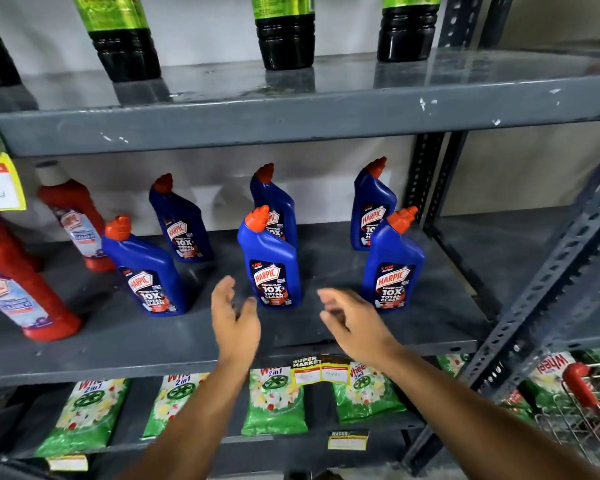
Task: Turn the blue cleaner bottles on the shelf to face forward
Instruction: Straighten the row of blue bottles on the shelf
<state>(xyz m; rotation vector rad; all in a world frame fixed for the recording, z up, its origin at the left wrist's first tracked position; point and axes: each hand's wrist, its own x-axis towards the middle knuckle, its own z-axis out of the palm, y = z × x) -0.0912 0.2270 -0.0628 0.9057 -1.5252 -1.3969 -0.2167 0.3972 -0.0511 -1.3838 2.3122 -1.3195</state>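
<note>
A: Left hand (pixel 234 315) and right hand (pixel 352 317), state?

B: Both open, fingers loosely spread, holding nothing; they hover over the shelf (pixel 222 355) edge, flanking the front middle bottle (pixel 271 261) without touching it.

A: The bottles?

B: Six blue bottles, orange angled caps, stand upright on the middle shelf in two rows; all visible labels face forward.

Six blue cleaner bottles (pixel 272 261) with orange caps are standing upright on the shelf (pixel 326 344), labels facing forward.
</note>
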